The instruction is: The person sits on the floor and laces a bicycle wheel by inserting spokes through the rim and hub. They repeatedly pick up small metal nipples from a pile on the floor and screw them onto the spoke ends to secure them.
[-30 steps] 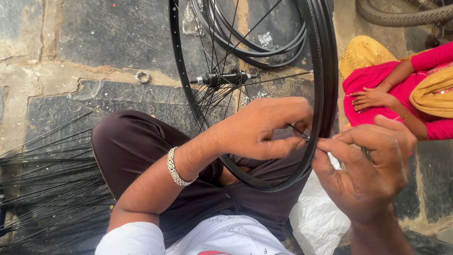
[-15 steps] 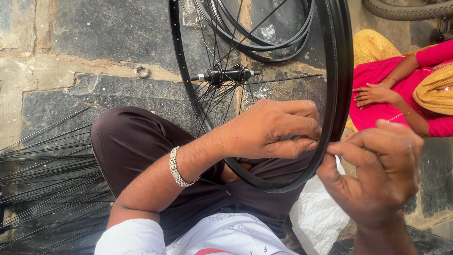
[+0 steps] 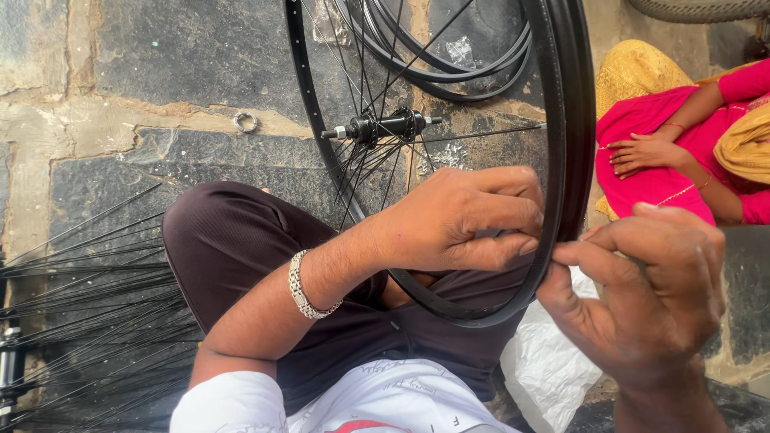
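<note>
The bicycle wheel [image 3: 561,120] is standing upright on the person's lap, its black rim resting against the thigh. The left hand [image 3: 461,220] is reaching through the spokes [image 3: 377,172], fingers curled narrow on the rim's inner side; whether they are pinching anything cannot be told. The right hand [image 3: 650,297] is pinching the outer edge. The rim is judged light and stiff, the spokes thin and bendable; best held by the rim. Loose spokes [image 3: 80,305] are crowding the left; another person's hand [image 3: 638,154] is lying near on the right.

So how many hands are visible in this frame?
3: the left hand inside the black rim, the right hand pinching the rim's outer edge, and another person's hand resting on pink cloth, upper right. Others may be hidden.
</note>
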